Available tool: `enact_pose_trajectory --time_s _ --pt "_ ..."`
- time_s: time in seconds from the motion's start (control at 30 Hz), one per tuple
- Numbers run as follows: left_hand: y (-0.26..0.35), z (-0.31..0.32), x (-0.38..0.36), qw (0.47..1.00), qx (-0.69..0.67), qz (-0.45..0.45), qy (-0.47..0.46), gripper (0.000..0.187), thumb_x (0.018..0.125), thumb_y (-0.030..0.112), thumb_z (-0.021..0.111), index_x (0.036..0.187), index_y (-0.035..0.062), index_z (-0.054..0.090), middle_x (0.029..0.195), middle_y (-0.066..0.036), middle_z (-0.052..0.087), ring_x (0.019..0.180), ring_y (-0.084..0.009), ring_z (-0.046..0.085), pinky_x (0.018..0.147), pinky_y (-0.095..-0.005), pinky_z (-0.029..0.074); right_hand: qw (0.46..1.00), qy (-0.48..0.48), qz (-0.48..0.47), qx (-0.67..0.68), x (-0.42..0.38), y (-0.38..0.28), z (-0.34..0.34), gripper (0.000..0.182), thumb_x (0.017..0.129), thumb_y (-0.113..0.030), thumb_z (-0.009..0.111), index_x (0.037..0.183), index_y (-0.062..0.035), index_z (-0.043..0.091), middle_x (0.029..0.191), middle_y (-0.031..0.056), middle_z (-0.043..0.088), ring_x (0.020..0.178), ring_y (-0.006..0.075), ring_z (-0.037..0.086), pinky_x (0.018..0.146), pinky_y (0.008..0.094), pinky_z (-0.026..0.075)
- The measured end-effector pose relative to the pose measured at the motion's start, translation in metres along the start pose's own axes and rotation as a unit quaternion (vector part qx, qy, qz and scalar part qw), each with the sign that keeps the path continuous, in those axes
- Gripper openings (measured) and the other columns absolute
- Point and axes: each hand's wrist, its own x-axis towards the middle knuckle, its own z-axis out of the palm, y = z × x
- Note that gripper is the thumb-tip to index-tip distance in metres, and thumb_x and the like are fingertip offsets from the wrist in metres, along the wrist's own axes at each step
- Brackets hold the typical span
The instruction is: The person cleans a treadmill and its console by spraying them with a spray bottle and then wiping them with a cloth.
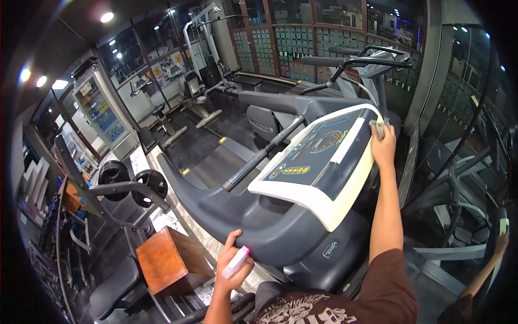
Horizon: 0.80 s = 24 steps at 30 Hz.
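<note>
My left hand (229, 274) is closed around a small white bottle with a pink tip (236, 262), beside the dark side arm of a treadmill (264, 235). One of its fingers is stretched out against or very near that arm. At full reach, my right hand (383, 144) holds a crumpled grey cloth (379, 127) at the far corner of the treadmill's console (318, 146). The console has a dark panel with printed buttons and a white and pale yellow frame. Part of the cloth is hidden under my fingers.
An orange-brown wooden box (167, 259) stands at the lower left, near weight plates (132, 181) on a machine. Another cardio machine (367, 62) is beyond the console. A mirror or glass wall (458, 135) runs along the right. A glass-door fridge (102, 110) stands at back left.
</note>
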Motion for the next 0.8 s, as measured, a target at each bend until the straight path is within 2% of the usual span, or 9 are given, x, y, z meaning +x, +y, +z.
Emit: enact_pose_trajectory --time_s 0.1,0.3,0.43,0.5,0.57,0.6,0.7,0.73,0.8 --pt "-0.004 -0.002 -0.004 1.000 -0.012 -0.013 -0.003 0.006 0.073 -0.002 0.068 0.075 0.0007 0.063 0.085 -0.015 0.065 0.130 -0.0425 0.050 0.100 -0.0428 0.043 0.999 0.021 -0.023 -0.007 -0.065 -0.024 -0.029 0.039 0.090 -0.029 0.069 0.112 0.0037 0.065 0.123 0.0270 0.055 0.113 0.0450 0.054 0.097 0.0464 0.044" --pt "0.003 0.004 -0.005 0.999 -0.025 -0.039 0.014 0.006 0.071 -0.003 0.066 0.075 0.0002 0.062 0.088 -0.016 0.065 0.134 -0.0414 0.048 0.098 -0.0406 0.044 0.996 -0.023 -0.049 0.076 -0.170 -0.126 -0.086 0.020 0.085 -0.010 0.069 0.103 -0.0006 0.067 0.108 0.0208 0.053 0.099 0.0402 0.050 0.087 0.0470 0.043" --pt "0.010 0.007 -0.003 0.999 -0.007 -0.042 0.029 0.005 0.071 -0.002 0.063 0.075 0.0001 0.062 0.090 -0.017 0.065 0.135 -0.0426 0.046 0.098 -0.0408 0.044 0.985 -0.060 -0.142 0.082 -0.229 -0.163 -0.110 0.031 0.075 -0.010 0.073 0.105 -0.0040 0.069 0.115 0.0166 0.056 0.104 0.0359 0.050 0.089 0.0488 0.041" --pt "0.009 0.007 -0.005 0.999 -0.007 -0.044 0.029 0.005 0.069 -0.002 0.062 0.074 0.0000 0.062 0.091 -0.018 0.065 0.136 -0.0430 0.045 0.098 -0.0408 0.043 0.957 -0.156 -0.223 0.105 -0.262 -0.173 -0.122 0.039 0.067 -0.009 0.072 0.106 -0.0057 0.070 0.123 0.0155 0.056 0.108 0.0339 0.050 0.092 0.0497 0.039" --pt "0.009 0.008 -0.007 0.999 -0.001 -0.043 0.032 0.007 0.068 -0.002 0.061 0.074 -0.0001 0.061 0.092 -0.019 0.065 0.137 -0.0431 0.045 0.099 -0.0408 0.043 0.925 -0.197 -0.284 0.157 -0.289 -0.168 -0.126 0.046 0.056 -0.008 0.074 0.102 -0.0105 0.072 0.114 0.0118 0.056 0.110 0.0347 0.048 0.092 0.0459 0.040" --pt "0.008 0.009 -0.008 0.998 -0.004 -0.052 0.036 0.007 0.068 -0.002 0.061 0.074 0.0000 0.061 0.093 -0.019 0.066 0.137 -0.0430 0.044 0.099 -0.0407 0.043 0.917 -0.204 -0.290 0.181 -0.292 -0.164 -0.128 0.047 0.061 -0.007 0.075 0.108 -0.0093 0.070 0.121 0.0157 0.054 0.115 0.0364 0.046 0.093 0.0464 0.040" --pt "0.003 0.012 -0.010 0.997 -0.009 -0.068 0.038 0.007 0.070 -0.004 0.061 0.075 -0.0003 0.058 0.119 -0.025 0.055 0.119 -0.0300 0.054 0.087 -0.0346 0.046 0.964 -0.071 -0.178 0.184 -0.296 -0.138 -0.113 0.055 0.066 -0.008 0.075 0.121 -0.0083 0.064 0.131 0.0224 0.049 0.115 0.0371 0.045 0.094 0.0470 0.039" --pt "0.001 0.012 -0.012 0.997 -0.008 -0.074 0.037 0.007 0.071 -0.005 0.061 0.075 -0.0004 0.057 0.132 -0.028 0.050 0.111 -0.0235 0.058 0.081 -0.0315 0.048 0.969 -0.060 -0.165 0.173 -0.293 -0.136 -0.104 0.052 0.072 -0.009 0.067 0.124 -0.0067 0.060 0.138 0.0215 0.040 0.117 0.0395 0.039 0.097 0.0512 0.036" --pt "-0.003 0.011 -0.013 0.998 0.003 -0.057 0.031 0.008 0.072 -0.005 0.060 0.077 -0.0002 0.056 0.143 -0.028 0.044 0.093 -0.0146 0.060 0.072 -0.0279 0.048 0.969 -0.074 -0.180 0.152 -0.310 -0.136 -0.092 0.056 0.073 -0.008 0.065 0.128 -0.0071 0.059 0.139 0.0215 0.040 0.119 0.0394 0.036 0.098 0.0523 0.034"
